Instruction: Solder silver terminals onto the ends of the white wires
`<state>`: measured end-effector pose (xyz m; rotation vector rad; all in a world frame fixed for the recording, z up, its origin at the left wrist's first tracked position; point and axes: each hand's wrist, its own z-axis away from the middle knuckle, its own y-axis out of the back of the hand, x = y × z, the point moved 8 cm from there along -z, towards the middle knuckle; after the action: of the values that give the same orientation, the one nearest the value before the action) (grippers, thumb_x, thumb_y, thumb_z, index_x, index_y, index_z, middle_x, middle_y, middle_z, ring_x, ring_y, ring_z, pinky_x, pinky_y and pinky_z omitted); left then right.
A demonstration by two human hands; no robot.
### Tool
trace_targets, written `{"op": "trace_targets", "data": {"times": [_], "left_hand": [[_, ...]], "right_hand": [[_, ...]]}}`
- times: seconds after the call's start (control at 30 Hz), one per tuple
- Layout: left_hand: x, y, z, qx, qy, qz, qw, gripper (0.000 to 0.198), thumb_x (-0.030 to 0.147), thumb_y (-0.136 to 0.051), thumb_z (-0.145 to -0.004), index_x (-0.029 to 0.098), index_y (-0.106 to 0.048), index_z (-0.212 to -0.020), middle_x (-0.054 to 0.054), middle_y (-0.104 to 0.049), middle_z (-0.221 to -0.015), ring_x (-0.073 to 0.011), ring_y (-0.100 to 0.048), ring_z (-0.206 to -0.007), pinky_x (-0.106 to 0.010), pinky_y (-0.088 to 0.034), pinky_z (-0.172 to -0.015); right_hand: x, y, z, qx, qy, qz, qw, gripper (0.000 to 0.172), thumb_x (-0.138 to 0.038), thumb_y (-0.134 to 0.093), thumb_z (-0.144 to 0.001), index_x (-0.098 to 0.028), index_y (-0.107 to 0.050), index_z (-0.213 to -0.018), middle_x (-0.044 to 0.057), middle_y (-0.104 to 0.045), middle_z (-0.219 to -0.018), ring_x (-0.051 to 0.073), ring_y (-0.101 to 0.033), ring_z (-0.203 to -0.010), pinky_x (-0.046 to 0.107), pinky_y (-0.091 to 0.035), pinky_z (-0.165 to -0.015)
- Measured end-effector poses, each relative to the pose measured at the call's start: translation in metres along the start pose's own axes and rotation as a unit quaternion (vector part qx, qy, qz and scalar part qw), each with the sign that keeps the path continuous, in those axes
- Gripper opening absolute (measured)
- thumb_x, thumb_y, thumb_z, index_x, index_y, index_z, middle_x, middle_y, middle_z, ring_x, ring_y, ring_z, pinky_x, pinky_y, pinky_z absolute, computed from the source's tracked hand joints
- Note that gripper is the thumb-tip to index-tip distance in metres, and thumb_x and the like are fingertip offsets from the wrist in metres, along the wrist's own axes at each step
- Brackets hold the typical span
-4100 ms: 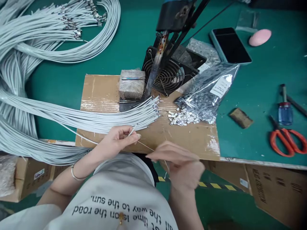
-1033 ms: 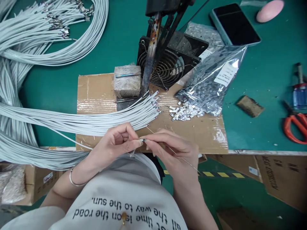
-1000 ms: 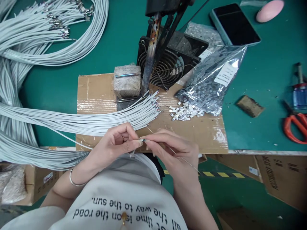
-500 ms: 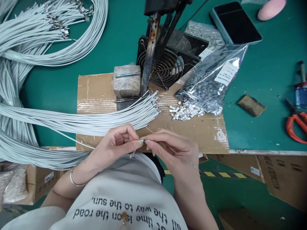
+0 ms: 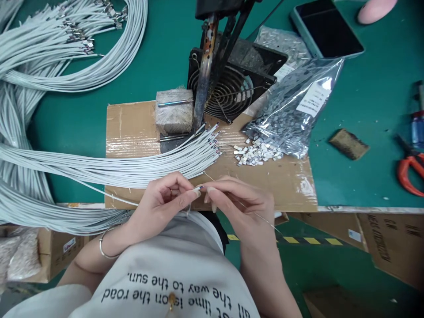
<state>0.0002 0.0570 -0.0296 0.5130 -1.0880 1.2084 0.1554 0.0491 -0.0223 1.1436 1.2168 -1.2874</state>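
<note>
My left hand (image 5: 167, 198) pinches a white cable close to its end, with thumb and forefinger closed. The cable tip (image 5: 199, 188), with dark coloured wire ends, shows between my hands. Thumb and forefinger of my right hand (image 5: 243, 201) are closed at those wire ends; the exact contact is too small to make out. A thin silvery wire (image 5: 266, 221), like solder, passes by my right hand. Just beyond my hands lies a bundle of white cables (image 5: 132, 168), tips pointing right. Next to their tips is a pile of small white pieces (image 5: 256, 152).
A metal tube on a black stand (image 5: 205, 66) rises before a fan (image 5: 232, 95). A wrapped block (image 5: 174, 112) sits on the cardboard (image 5: 126, 128). Rightward are a silvery bag (image 5: 291, 110), phone (image 5: 327, 28), brown sponge (image 5: 349, 144) and red-handled scissors (image 5: 410, 174). Coiled cables (image 5: 132, 53) lie left.
Both hands have shifted slightly up and right with the cable tip. The fingers of my right hand have slid a little toward the wire ends.
</note>
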Motion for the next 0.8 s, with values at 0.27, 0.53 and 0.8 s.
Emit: {"op": "trace_targets", "data": {"times": [0.27,0.53,0.8], "left_hand": [[-0.012,0.003,0.000,-0.006,0.037,0.038,0.999,0.031,0.048,-0.070,-0.099,0.018,-0.071,-0.090,-0.001,-0.058,-0.072,-0.0114,-0.041,-0.061,-0.026,-0.027,-0.053],[-0.001,0.008,-0.005,0.053,-0.016,0.022,0.998,0.026,0.038,-0.081,-0.091,0.018,-0.068,-0.080,0.002,-0.062,-0.069,-0.0114,-0.049,-0.064,-0.025,-0.039,-0.060],[0.003,0.011,0.000,0.065,-0.043,0.004,0.997,0.019,0.028,-0.079,-0.094,0.019,-0.067,-0.083,0.000,-0.067,-0.076,-0.0116,-0.057,-0.069,-0.025,-0.046,-0.065]], "right_hand": [[0.004,0.008,0.003,0.034,-0.004,0.011,0.999,0.017,-0.021,-0.073,-0.096,-0.031,-0.087,-0.096,0.000,-0.076,-0.075,0.014,-0.066,-0.066,0.028,-0.053,-0.060],[0.002,-0.003,0.007,0.046,-0.010,-0.015,0.999,0.027,-0.014,-0.075,-0.093,-0.038,-0.087,-0.101,-0.003,-0.078,-0.081,0.010,-0.063,-0.065,0.024,-0.049,-0.058],[0.002,-0.006,0.006,0.059,-0.014,-0.041,0.997,0.021,-0.015,-0.077,-0.091,-0.032,-0.087,-0.095,-0.001,-0.077,-0.075,0.011,-0.061,-0.059,0.025,-0.050,-0.055]]}}
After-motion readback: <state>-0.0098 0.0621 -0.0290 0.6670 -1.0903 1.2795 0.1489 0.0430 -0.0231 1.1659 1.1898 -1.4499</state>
